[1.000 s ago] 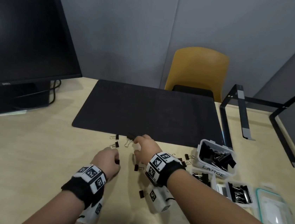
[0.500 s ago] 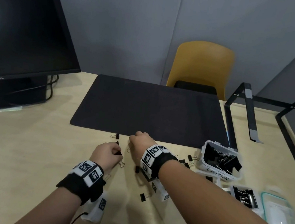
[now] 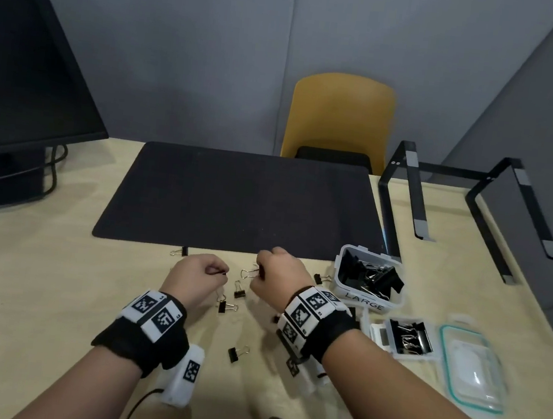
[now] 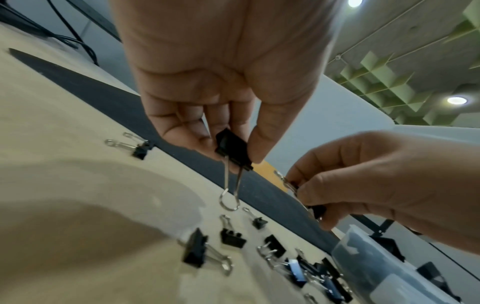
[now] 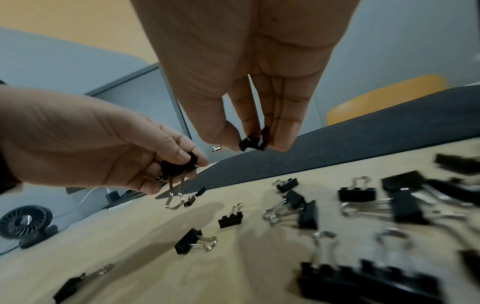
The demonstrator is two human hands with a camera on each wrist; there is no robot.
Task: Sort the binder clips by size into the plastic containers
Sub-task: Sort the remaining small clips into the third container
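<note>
My left hand pinches a black binder clip by its body, wire handles hanging down, a little above the desk. My right hand pinches small black binder clips between thumb and fingertips, just above the mat's front edge. Several loose black binder clips lie on the wooden desk between and below the hands. At the right stands a clear container labelled LARGE holding big clips. Nearer me, a smaller container holds medium clips.
A black desk mat lies behind the hands. A clear lid with a teal rim rests at the right. A monitor stands at the left, a black metal stand at the back right, a yellow chair beyond the desk.
My left hand has moved forward, taken a clip off the desk and lifted it. My right hand has stayed near the mat's edge, lifting slightly with its clips.
</note>
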